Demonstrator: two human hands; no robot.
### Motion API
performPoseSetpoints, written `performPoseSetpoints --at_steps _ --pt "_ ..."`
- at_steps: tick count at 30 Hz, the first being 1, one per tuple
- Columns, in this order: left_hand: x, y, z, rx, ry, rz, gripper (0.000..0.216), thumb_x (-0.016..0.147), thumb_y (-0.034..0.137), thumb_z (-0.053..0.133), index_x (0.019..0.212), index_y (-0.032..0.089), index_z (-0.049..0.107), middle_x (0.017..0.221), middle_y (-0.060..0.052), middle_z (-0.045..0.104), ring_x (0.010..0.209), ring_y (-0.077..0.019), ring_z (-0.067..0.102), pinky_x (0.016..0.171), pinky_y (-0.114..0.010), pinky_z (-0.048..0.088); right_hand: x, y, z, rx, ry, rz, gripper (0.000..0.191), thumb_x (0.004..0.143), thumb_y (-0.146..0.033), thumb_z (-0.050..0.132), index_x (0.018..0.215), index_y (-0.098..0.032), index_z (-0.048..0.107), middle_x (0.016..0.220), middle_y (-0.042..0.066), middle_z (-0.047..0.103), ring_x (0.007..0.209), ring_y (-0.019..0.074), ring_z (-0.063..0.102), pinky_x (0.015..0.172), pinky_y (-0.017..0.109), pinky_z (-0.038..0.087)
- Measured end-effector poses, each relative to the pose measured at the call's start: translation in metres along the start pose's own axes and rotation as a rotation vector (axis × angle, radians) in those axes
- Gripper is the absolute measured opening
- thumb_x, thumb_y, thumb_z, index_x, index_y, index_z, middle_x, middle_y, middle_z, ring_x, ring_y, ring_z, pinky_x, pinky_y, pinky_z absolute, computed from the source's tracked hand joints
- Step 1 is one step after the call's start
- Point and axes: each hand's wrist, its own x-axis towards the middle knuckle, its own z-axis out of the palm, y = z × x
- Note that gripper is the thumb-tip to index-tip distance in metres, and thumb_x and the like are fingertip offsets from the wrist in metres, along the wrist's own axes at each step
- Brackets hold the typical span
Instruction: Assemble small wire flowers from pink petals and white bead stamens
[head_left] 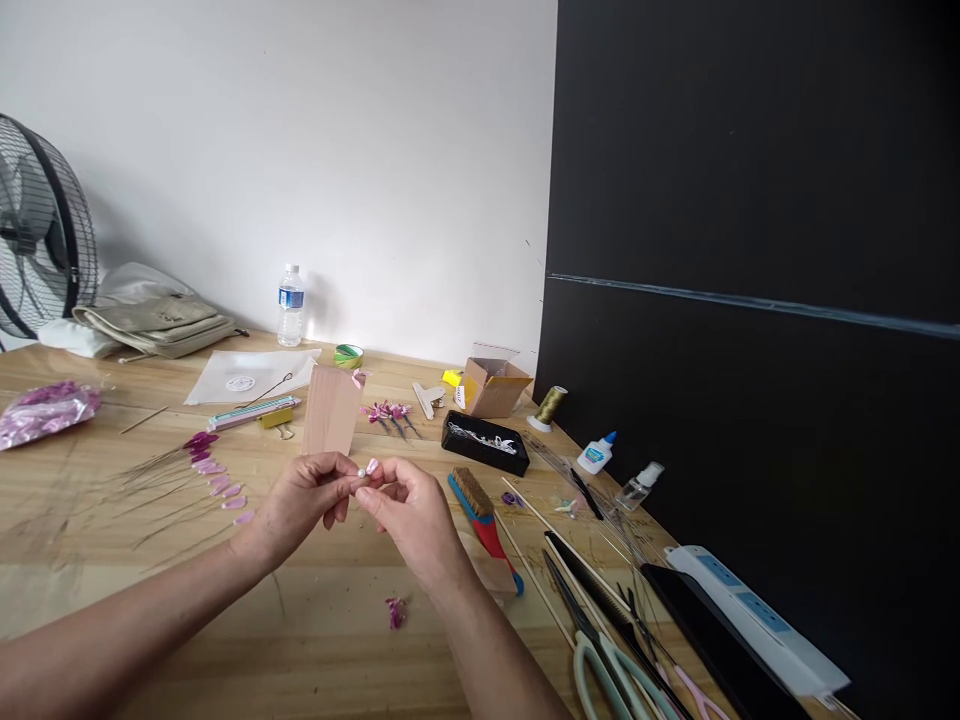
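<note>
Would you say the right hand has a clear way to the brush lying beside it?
Probably yes: the brush lies right of the right hand, nothing between them, though that hand and the left hand pinch a small piece.

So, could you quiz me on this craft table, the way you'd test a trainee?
1. True or false: the clear plastic water bottle stands upright near the white wall.
2. Which lies nearer the right hand: a) the wooden brush with red-and-blue handle, b) the gold thread spool?
3. Fill in: the left hand and right hand pinch a tiny pale piece above a table made of ___.
Key: 1 true; 2 a; 3 wood.
</note>
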Motion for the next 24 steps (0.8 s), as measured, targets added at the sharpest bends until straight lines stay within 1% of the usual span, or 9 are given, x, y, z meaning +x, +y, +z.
performPoseSetpoints --at_steps 1,6,10,12,16,18,24 --pt "0.000 -0.001 0.000 0.006 -0.007 -0.003 0.017 0.060 0.031 0.064 0.056 0.016 0.057 0.033 0.007 0.046 0.032 -0.0071 0.041 0.034 -0.018 0.031 0.000 0.000 0.001 0.011 -0.006 0.017 0.010 0.066 -0.024 0.058 0.072 -0.017 0.054 0.062 -0.003 0.054 0.052 0.0084 0.044 0.044 0.018 0.038" --pt "0.002 -0.007 0.000 0.036 -0.074 -0.001 0.015 0.060 0.029 0.065 0.059 0.016 0.057 0.037 0.007 0.050 0.034 -0.0079 0.046 0.035 -0.019 0.036 0.001 0.006 0.001 -0.007 0.052 0.058 0.009 0.064 -0.025 0.058 0.066 -0.017 0.054 0.054 -0.004 0.049 0.050 0.0092 0.044 0.041 0.019 0.039" --pt "0.002 -0.005 -0.001 0.037 -0.126 -0.020 0.015 0.062 0.029 0.065 0.060 0.015 0.059 0.041 0.005 0.053 0.036 -0.0082 0.048 0.037 -0.019 0.038 0.003 0.006 -0.002 -0.002 0.041 0.064 0.008 0.066 -0.024 0.055 0.066 -0.016 0.055 0.054 -0.003 0.051 0.051 0.0096 0.047 0.043 0.019 0.039" --pt "0.001 -0.003 -0.002 0.021 -0.173 -0.034 0.014 0.065 0.029 0.064 0.063 0.015 0.061 0.045 0.004 0.056 0.041 -0.0088 0.051 0.042 -0.020 0.042 0.004 0.004 -0.005 0.002 0.026 0.045 0.007 0.067 -0.023 0.054 0.065 -0.016 0.055 0.053 -0.004 0.050 0.050 0.0088 0.046 0.045 0.019 0.040" --pt "-0.002 0.000 -0.004 -0.052 -0.275 -0.060 0.014 0.072 0.028 0.060 0.067 0.015 0.065 0.062 0.000 0.064 0.054 -0.0094 0.057 0.052 -0.020 0.046 0.004 0.000 -0.009 -0.009 0.003 0.047 0.007 0.067 -0.022 0.054 0.064 -0.016 0.054 0.052 -0.004 0.051 0.047 0.0074 0.044 0.046 0.020 0.039" --pt "-0.003 -0.001 -0.004 -0.086 -0.282 -0.078 0.015 0.073 0.028 0.060 0.067 0.016 0.066 0.065 -0.001 0.065 0.055 -0.0087 0.057 0.053 -0.019 0.046 0.003 -0.002 -0.011 -0.019 -0.005 0.054 0.007 0.067 -0.022 0.054 0.063 -0.016 0.054 0.053 -0.005 0.052 0.046 0.0069 0.043 0.046 0.020 0.038" --pt "-0.004 0.002 -0.002 -0.169 -0.250 -0.162 0.014 0.068 0.028 0.067 0.063 0.015 0.067 0.062 0.000 0.064 0.051 -0.0068 0.055 0.050 -0.017 0.044 0.004 -0.003 -0.012 0.008 -0.018 0.071 0.007 0.066 -0.022 0.056 0.063 -0.016 0.054 0.049 -0.006 0.049 0.046 0.0072 0.043 0.047 0.020 0.039"
